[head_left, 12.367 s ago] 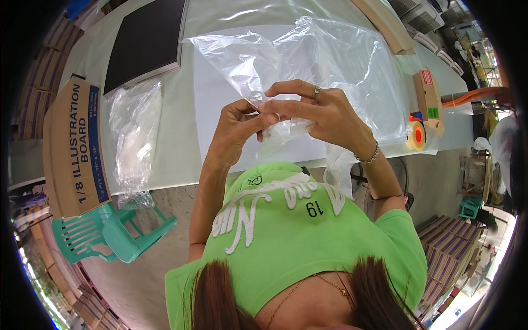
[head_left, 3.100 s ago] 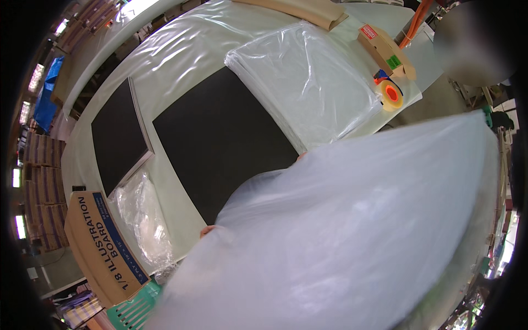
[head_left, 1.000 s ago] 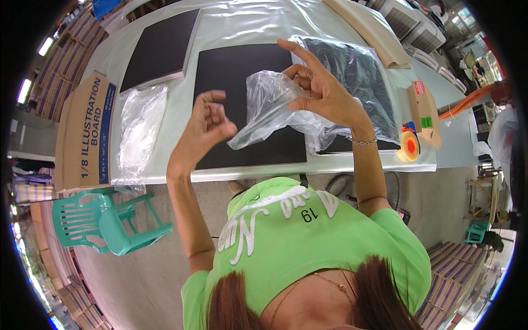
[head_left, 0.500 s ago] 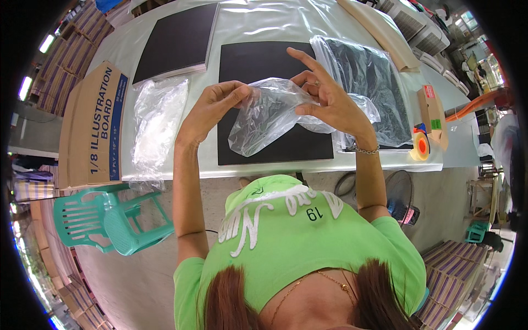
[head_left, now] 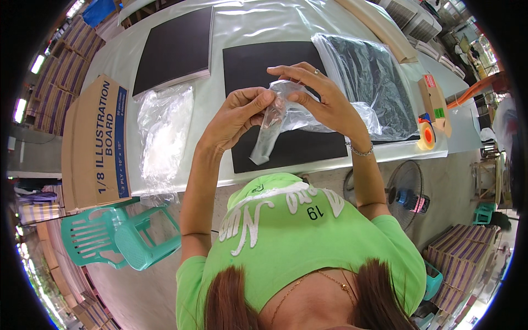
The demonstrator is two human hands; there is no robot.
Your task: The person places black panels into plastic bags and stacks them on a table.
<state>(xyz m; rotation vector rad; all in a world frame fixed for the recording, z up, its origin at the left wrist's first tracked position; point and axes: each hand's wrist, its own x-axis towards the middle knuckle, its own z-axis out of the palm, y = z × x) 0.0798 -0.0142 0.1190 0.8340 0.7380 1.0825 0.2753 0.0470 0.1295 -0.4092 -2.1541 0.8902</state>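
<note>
Above a flat black board on the table, a clear plastic bag is bunched up between my two hands. My left hand pinches its edge with thumb and fingertips. Facing it, my right hand curls thumb and fingers round the upper part of the bag. A narrow fold hangs down between the hands, and more loose plastic trails rightward under my right hand. Just right of the board lies a stack of black boards in clear plastic. Left of my left forearm is a pile of clear plastic bags.
A thick stack of black boards lies far left, beside a cardboard box. At the right edge are a tape roll and a small carton. A green chair and a fan stand below the table's near edge.
My hands have come closer together, and the bag, spread wide before, is now gathered into a narrow fold. My left hand moved right; my right fingers have lowered onto the plastic.
</note>
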